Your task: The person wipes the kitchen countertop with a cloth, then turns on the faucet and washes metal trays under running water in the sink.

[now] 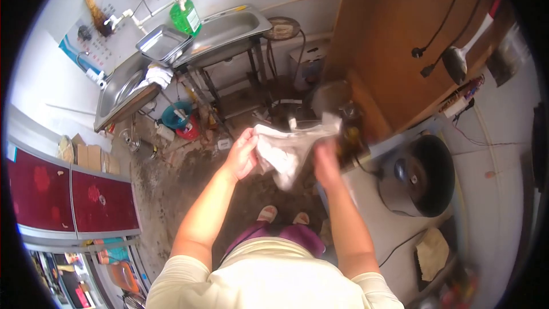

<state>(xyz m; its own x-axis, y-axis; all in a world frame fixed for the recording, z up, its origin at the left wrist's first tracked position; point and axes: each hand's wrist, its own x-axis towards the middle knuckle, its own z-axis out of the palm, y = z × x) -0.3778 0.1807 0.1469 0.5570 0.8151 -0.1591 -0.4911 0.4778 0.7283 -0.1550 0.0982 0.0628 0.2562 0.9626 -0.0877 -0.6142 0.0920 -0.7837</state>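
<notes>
A whitish, thin bag or cloth [280,151] hangs crumpled in front of me, above the floor; motion blurs its lower and right parts. My left hand [245,153] grips its left edge, with the fingers closed on it. At the right side of the same item is my right hand [326,165], smeared by motion, so its fingers cannot be made out.
A steel sink [229,24] with a green bottle [186,18] and a metal tray [162,43] stands along the far wall. Buckets [177,115] sit beneath. On the right counter [366,194] is a large dark pot [417,175]; red cabinets [40,189] line the left.
</notes>
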